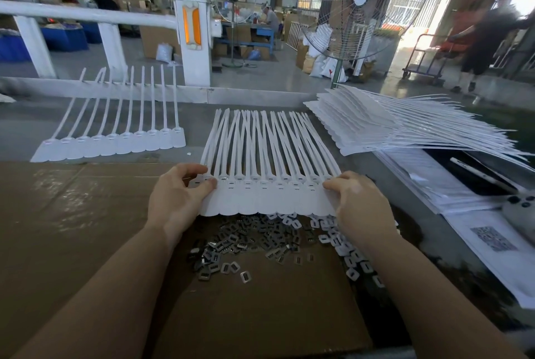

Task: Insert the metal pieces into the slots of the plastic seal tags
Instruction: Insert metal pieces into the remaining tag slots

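Left hand fingers: the left hand (177, 196) pinched the left edge of the strip of seal tags (269, 196), thumb on top
Right hand fingers: the right hand (359, 202) clamped its right edge
Strip: over the cardboard (72, 214), straps pointing away
Metal pieces (260, 242): heaped just beneath
Spare strips: a row (115, 141) far left, a stack (376, 127) far right

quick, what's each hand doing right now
Left hand: closed, pinching the left end of the strip of seal tags.
Right hand: closed, gripping the right end of the same strip.
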`<state>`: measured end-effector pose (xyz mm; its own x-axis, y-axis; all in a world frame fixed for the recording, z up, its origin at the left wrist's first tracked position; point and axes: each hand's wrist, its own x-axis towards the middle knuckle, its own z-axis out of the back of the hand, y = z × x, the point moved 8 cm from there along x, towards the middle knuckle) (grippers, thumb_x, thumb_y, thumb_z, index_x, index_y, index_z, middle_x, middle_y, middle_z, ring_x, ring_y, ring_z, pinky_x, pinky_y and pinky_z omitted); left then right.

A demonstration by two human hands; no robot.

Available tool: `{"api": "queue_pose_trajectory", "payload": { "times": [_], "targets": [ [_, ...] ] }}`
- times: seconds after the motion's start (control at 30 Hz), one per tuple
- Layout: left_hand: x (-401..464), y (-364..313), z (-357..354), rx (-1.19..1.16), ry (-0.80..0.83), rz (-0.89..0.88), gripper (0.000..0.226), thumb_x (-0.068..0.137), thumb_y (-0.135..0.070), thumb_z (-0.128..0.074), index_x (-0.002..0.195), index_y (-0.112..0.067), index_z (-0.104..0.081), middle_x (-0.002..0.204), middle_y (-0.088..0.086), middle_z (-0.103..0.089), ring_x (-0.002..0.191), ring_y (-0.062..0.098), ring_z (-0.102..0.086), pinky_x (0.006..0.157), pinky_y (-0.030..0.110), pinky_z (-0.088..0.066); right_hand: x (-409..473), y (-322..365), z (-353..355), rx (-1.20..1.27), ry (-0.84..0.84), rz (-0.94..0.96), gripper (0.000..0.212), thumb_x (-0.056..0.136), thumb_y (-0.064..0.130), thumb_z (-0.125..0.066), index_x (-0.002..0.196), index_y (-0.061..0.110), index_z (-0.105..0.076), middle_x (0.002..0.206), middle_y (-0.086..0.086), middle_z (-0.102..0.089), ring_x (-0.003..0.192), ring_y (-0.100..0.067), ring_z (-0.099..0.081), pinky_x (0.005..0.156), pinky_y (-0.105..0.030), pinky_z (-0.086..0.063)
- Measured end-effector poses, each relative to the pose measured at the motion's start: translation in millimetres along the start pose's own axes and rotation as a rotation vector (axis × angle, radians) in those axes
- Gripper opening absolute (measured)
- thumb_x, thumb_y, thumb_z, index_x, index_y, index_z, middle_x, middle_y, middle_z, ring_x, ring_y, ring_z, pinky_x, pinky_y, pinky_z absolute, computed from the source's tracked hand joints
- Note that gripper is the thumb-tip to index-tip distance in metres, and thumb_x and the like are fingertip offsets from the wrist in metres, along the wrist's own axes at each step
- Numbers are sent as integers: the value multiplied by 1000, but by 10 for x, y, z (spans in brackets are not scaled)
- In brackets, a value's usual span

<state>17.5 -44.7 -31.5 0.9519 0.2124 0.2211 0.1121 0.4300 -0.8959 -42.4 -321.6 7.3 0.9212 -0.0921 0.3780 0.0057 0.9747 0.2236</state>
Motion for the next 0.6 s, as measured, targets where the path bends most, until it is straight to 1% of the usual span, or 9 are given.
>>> {"api": "queue_pose_trajectory", "payload": {
  "times": [0.1,0.2,0.3,0.4,0.5,0.6],
  "targets": [
    [-3,-1,2,6,-4,-2,21,80,-26,-73,99,-25,-64,101,-4,-62,100,13,-54,87,30,-43,-62,9,35,49,-14,-1,31,92,7,-52,120,14,-62,120,0,-60,112,-17,-50,96,-27,-39],
    [2,-4,-2,16,-5,-6,21,80,-27,-72,100,-25,-65,102,-4,-61,101,13,-53,88,31,-42,-186,62,125,91,-65,-6,23,91,9,-53,108,13,-68,110,0,-61,105,-16,-52,90,-29,-43],
    [9,0,-6,20,-1,-2,22,81,-27,-72,102,-24,-65,101,-5,-61,101,13,-53,88,31,-42,-330,157,191,75,-81,36,15,90,14,-57,98,17,-70,99,4,-60,95,-12,-51,82,-25,-44],
    [11,4,-7,14,-5,-4,21,81,-26,-72,101,-24,-65,99,-6,-61,100,12,-53,86,29,-41,-434,225,172,61,-9,79,13,90,20,-58,96,22,-69,94,8,-58,87,-8,-48,76,-20,-39],
    [10,8,-8,14,-5,-3,23,81,-27,-72,103,-23,-66,97,-7,-60,98,11,-52,84,28,-40,-480,248,87,13,99,94,18,93,26,-52,103,27,-66,99,9,-55,93,-9,-47,80,-22,-41],
    [5,0,-14,13,-4,-3,22,81,-26,-72,102,-23,-66,98,-7,-60,98,11,-52,84,29,-40,-490,239,32,-54,163,84,23,96,29,-45,107,24,-64,104,7,-53,99,-12,-48,82,-24,-42]
  ]
}}
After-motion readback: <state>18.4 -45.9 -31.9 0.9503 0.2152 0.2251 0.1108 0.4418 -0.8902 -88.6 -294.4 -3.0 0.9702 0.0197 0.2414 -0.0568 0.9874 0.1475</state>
